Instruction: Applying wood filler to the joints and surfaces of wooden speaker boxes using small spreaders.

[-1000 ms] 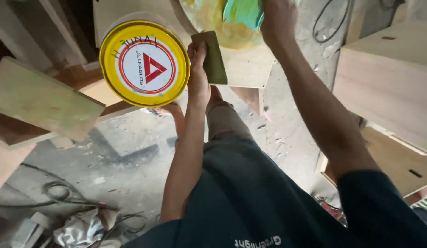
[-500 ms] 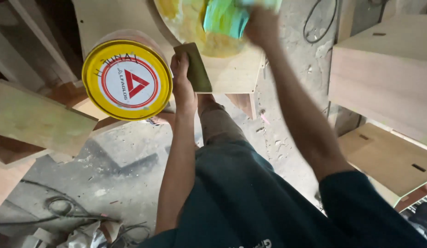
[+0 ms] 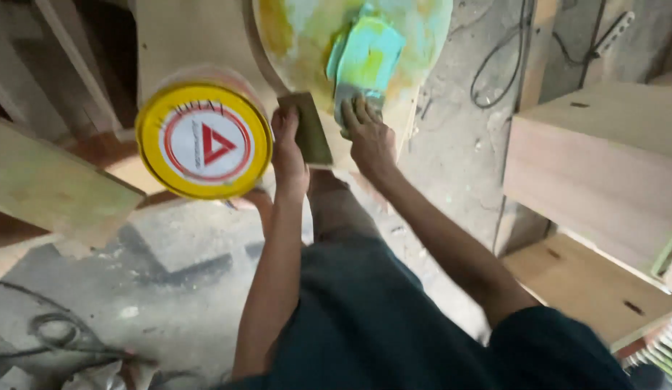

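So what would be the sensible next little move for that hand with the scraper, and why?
Probably draw the right hand and its flat scraper back across the round board. The blade carries a wet teal and yellow smear, and the board's coating looks patchy and uneven. The left hand already has a grip on a small dark pad at the board's edge, beside the yellow can lid.
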